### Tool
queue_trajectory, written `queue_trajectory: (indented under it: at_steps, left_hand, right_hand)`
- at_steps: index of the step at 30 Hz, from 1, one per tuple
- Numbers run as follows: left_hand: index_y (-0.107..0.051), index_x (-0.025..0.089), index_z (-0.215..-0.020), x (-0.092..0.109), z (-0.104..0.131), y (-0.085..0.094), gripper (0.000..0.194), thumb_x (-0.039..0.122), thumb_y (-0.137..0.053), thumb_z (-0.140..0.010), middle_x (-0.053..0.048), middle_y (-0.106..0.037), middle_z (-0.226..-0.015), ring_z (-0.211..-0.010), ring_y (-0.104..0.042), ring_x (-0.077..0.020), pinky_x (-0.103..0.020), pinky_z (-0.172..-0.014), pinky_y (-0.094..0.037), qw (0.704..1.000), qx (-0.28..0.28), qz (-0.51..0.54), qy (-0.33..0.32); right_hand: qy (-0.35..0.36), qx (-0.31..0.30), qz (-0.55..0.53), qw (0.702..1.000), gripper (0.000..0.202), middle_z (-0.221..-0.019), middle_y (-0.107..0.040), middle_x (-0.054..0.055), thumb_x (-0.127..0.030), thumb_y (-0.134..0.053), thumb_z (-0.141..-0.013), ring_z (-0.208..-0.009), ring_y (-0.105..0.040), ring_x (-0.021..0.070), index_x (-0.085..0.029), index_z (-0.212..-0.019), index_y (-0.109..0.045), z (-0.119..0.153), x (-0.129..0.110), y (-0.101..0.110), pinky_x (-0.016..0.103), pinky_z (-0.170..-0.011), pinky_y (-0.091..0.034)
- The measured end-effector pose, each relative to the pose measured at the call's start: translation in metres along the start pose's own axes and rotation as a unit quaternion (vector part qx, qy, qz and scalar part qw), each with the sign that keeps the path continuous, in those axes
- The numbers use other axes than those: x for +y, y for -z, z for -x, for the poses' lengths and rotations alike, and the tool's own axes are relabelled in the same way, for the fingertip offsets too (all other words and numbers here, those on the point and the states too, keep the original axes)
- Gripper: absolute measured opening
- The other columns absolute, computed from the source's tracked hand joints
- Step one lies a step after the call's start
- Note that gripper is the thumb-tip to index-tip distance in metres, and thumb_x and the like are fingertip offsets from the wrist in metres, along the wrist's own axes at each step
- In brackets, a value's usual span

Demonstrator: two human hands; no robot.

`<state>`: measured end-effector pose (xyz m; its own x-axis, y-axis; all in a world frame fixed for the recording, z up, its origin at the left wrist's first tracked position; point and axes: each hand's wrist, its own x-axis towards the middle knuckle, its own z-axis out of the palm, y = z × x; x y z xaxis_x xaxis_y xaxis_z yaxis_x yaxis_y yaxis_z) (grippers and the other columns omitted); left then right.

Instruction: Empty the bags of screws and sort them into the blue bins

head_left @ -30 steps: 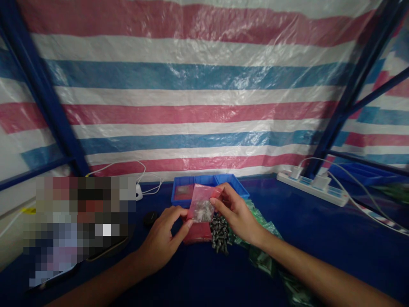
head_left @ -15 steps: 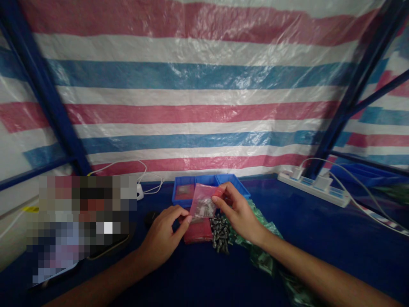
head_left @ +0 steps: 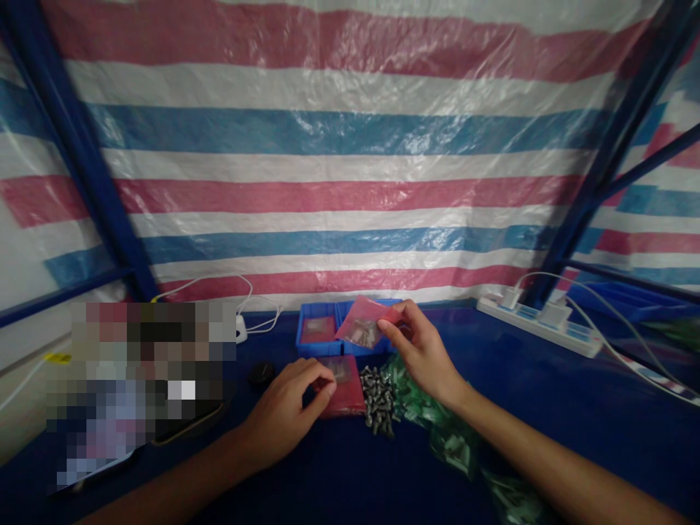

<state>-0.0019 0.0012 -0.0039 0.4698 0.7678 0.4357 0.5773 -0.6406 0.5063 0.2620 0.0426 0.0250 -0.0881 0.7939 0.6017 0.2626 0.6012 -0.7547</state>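
My right hand (head_left: 424, 350) pinches a small clear red plastic bag (head_left: 358, 321) by its right edge and holds it up over the blue tray. Silvery metal pieces show inside the bag. My left hand (head_left: 289, 397) is curled, thumb and index tips together, with nothing visible between them. It hovers at the left side of a stack of flat red plastic bags (head_left: 347, 397) on the table, partly covering it. Just right of the stack lies a heap of dark metal screws (head_left: 377, 401). Green plastic bags with pale pieces (head_left: 418, 397) lie beneath and beside my right hand.
Behind the hands stands a blue divided tray (head_left: 300, 328) with a red bag (head_left: 318, 329) in its left compartment. A white power strip (head_left: 539, 328) with plugs and cables lies at back right. Left are a small black object (head_left: 261, 374), a white charger (head_left: 240, 329) and a blurred-out area.
My left hand has let go of the bag and dropped slightly. My right hand has carried the bag up and to the right, uncovering more of the red stack.
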Motion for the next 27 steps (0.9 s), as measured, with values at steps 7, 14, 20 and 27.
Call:
queue_trajectory:
  at_steps: [7,14,20,27]
  left_hand:
    - [-0.066,0.024,-0.102,0.002,-0.001,0.000,0.014,0.027,-0.054,-0.107,-0.001,-0.068,-0.099,-0.095,-0.061,-0.0215,-0.034,-0.087,-0.042,0.999,-0.028,-0.007,-0.019]
    - [-0.066,0.023,-0.102,0.000,0.000,-0.001,0.014,0.027,-0.054,-0.108,-0.002,-0.067,-0.100,-0.096,-0.059,-0.0215,-0.034,-0.088,-0.041,0.999,-0.031,-0.008,-0.023]
    - [-0.065,0.023,-0.101,0.000,0.000,-0.001,0.014,0.026,-0.054,-0.108,-0.001,-0.066,-0.100,-0.097,-0.059,-0.0208,-0.034,-0.088,-0.041,0.999,-0.038,-0.002,-0.029]
    - [-0.066,0.023,-0.101,0.002,0.000,0.001,0.013,0.024,-0.055,-0.107,-0.001,-0.066,-0.100,-0.097,-0.059,-0.0208,-0.034,-0.088,-0.041,0.999,-0.039,-0.002,-0.021]
  right_hand:
    - [-0.006,-0.006,0.000,1.000,0.020,-0.091,-0.062,0.003,-0.044,-0.062,-0.103,-0.083,-0.059,0.0212,-0.025,-0.097,-0.055,0.001,0.002,0.000,0.039,-0.078,-0.048]
    - [-0.012,-0.013,-0.011,1.000,0.023,-0.089,-0.064,0.004,-0.044,-0.064,-0.101,-0.083,-0.062,0.0217,-0.025,-0.094,-0.055,-0.003,0.007,0.000,0.038,-0.079,-0.050]
    - [-0.013,-0.027,-0.022,0.999,0.023,-0.086,-0.061,0.001,-0.044,-0.067,-0.099,-0.080,-0.058,0.0189,-0.023,-0.092,-0.058,-0.012,0.020,0.000,0.032,-0.074,-0.047]
    - [-0.051,-0.057,-0.085,0.993,0.033,-0.079,-0.059,-0.002,-0.050,-0.074,-0.091,-0.071,-0.058,0.0169,-0.023,-0.087,-0.056,-0.034,0.032,-0.006,0.030,-0.065,-0.049]
